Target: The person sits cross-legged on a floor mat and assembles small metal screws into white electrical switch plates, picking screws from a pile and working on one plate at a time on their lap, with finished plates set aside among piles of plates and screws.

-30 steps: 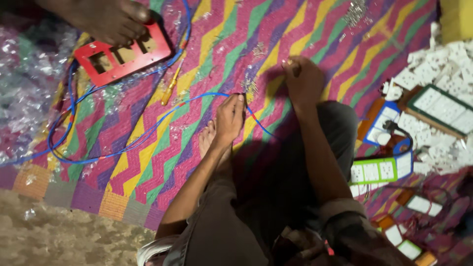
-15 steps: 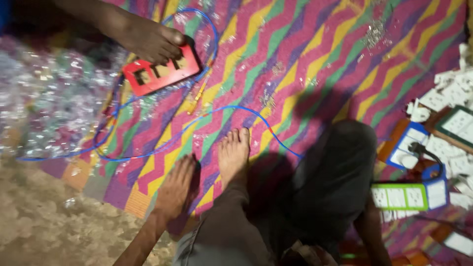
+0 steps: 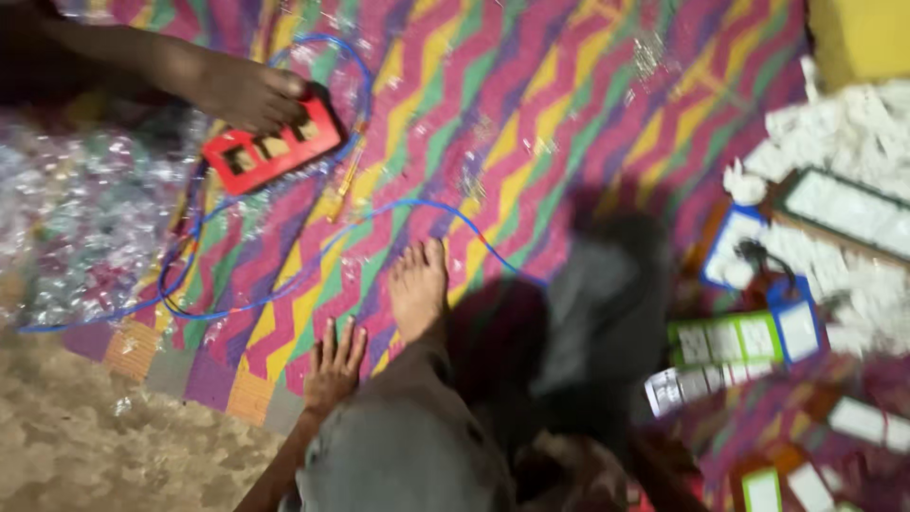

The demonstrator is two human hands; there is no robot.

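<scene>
Left hand [image 3: 334, 365] flat on the zigzag mat [image 3: 569, 114], fingers wide, holding nothing.
Blue wire [image 3: 284, 284] lies at its eleven o'clock (right hand unseen).

Left hand [image 3: 334, 372] rests flat on matt woven mat [image 3: 531, 123]; glossy plastic-sheathed blue cable [image 3: 313, 256] lies just ahead.

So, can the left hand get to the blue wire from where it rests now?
Probably yes. The left hand lies flat and open on the zigzag mat, and the blue wire loops across bare mat just beyond its fingertips, with nothing between them.
</scene>
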